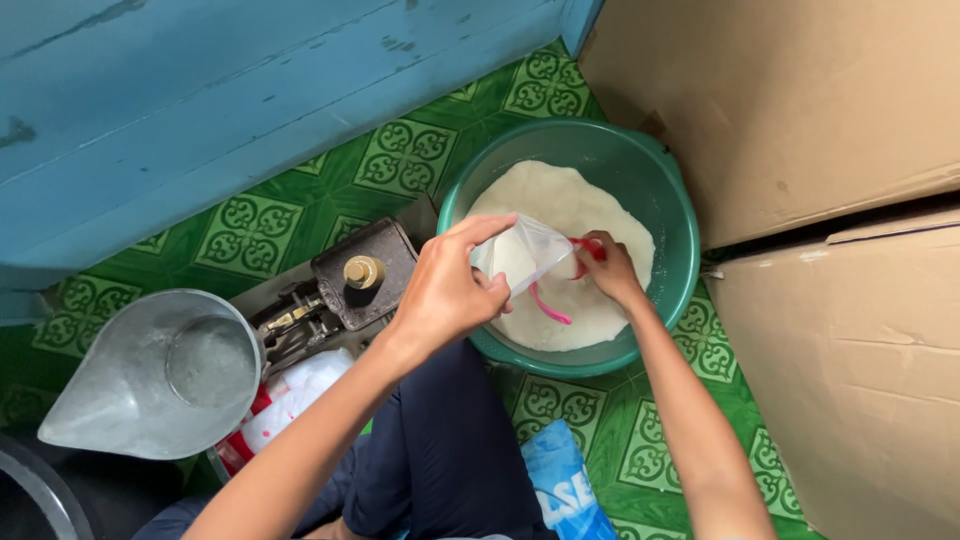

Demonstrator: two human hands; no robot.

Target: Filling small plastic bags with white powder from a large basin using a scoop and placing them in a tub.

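A small clear plastic bag (pixel 525 255) holding white powder is hanging over the green basin (pixel 668 190) of white powder (pixel 560 200). The left hand (pixel 450 290) is pinching the bag's rim, grip pressed together. The right hand (pixel 610 268) is closing around a pink scoop (pixel 550 308). The basin is sitting on green patterned floor (pixel 250 235), beside cardboard boxes (pixel 800 110); a metal funnel (pixel 150 375) is lying well apart.

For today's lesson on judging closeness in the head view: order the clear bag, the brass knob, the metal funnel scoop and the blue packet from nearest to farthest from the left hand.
From the left hand:
1. Clear bag: held, just right of it, over the green basin.
2. Brass knob: just left, on the dark machine.
3. Blue packet: below, on the floor.
4. Metal funnel scoop: far left.
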